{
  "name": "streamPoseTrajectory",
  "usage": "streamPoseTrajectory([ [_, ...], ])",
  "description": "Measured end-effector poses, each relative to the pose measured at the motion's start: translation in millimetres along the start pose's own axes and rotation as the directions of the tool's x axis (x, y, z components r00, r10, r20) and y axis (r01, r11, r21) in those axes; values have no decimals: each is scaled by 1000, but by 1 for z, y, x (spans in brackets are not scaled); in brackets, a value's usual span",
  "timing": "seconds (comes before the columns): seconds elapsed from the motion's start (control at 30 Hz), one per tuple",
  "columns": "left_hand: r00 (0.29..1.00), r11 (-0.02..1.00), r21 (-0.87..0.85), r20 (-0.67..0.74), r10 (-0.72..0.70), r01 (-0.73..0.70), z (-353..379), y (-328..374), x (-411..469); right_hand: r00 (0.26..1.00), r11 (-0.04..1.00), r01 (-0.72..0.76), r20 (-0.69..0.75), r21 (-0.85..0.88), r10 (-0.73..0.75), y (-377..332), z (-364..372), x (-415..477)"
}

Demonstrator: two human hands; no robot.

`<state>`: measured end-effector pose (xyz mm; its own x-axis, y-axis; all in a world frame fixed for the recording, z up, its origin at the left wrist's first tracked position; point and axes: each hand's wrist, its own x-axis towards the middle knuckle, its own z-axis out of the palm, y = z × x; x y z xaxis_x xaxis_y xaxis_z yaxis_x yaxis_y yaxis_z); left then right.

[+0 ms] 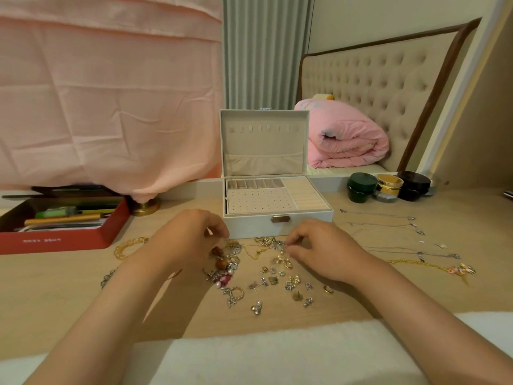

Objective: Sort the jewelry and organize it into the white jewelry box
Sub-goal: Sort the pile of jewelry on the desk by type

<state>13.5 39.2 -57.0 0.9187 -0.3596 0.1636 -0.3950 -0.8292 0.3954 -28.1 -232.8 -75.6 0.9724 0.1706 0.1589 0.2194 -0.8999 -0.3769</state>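
The white jewelry box [249,225] stands open in the middle of the desk, lid upright, its beige tray holding nothing. In front of it lies a heap of jewelry [266,279]: earrings, pearls, brown beads and a tangle of fine chains [268,244]. My left hand [188,240] curls over the heap's left side, fingertips pinched at the tangle above the brown beads. My right hand [322,250] pinches the tangle's right end. Silver necklaces [388,232] and a gold necklace [416,263] lie stretched out at the right. A gold chain bracelet [127,247] lies at the left.
A red tin [55,241] with pens sits at the left edge. Three jars [361,187] stand at the back right. A brass base [145,208] stands under a pink cloth [111,93]. A gold ring [328,289] lies by my right wrist. White fleece [277,354] covers the near edge.
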Motion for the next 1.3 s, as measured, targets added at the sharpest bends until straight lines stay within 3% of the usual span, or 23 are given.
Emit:
streamPoseTrajectory([
  [0.1,999,1000,-4,-47,4,-5,2,-5,-6,998,988,65,-4,-137,-66,-4,6,9],
  [0.23,996,998,65,83,-12,7,8,-8,-8,988,976,136,90,-170,-122,-9,12,11],
  [0.4,984,999,-25,173,-35,40,7,-12,-8,989,986,133,82,-101,-125,-13,4,20],
  [0.63,974,990,-116,219,-59,86,-1,-19,-9,958,908,286,127,-308,-258,-29,19,36],
  [0.87,936,982,-66,319,-147,176,-13,-20,-7,969,920,241,138,-309,-207,-42,6,31],
  [1.1,966,988,19,208,-157,156,-13,-17,-5,953,877,299,173,-377,-251,-58,17,31],
  [1.23,989,994,-38,112,-94,99,-10,-13,-3,940,834,342,157,-433,-304,-60,19,31],
  [1.3,998,989,-133,43,-52,57,-7,-8,-2,948,878,315,151,-360,-279,-58,18,30],
])
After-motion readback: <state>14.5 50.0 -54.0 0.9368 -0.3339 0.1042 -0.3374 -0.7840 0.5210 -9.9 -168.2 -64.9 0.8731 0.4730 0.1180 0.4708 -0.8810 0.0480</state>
